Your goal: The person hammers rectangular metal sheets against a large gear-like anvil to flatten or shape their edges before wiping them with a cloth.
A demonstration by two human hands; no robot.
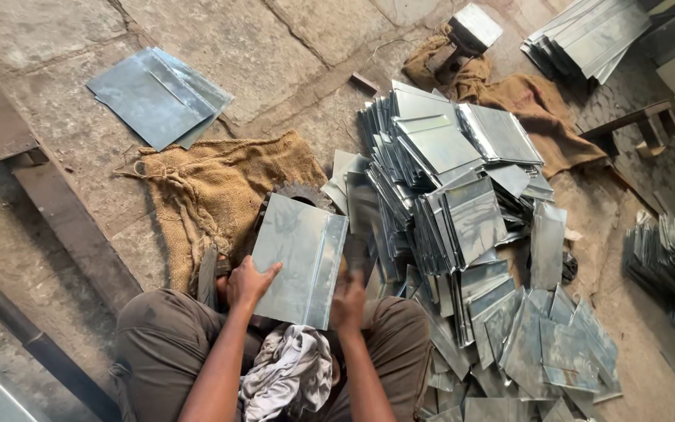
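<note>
A folded grey sheet-metal piece [298, 256] stands in front of my knees. My left hand [248, 283] presses flat against its lower left edge. My right hand [348, 295] is blurred at the sheet's right folded edge; its fingers look closed there, with the grip hard to make out. A toothed metal wheel [303, 191] pokes out behind the sheet. A big heap of similar folded metal pieces [451, 180] lies just to the right.
A burlap sack [208, 187] lies under the work spot, another burlap sack [525, 98] beyond the heap. Flat sheets [158, 94] rest far left, more stacks [587, 35] far right. A crumpled cloth [291, 375] sits in my lap. Steel rails [56, 211] run left.
</note>
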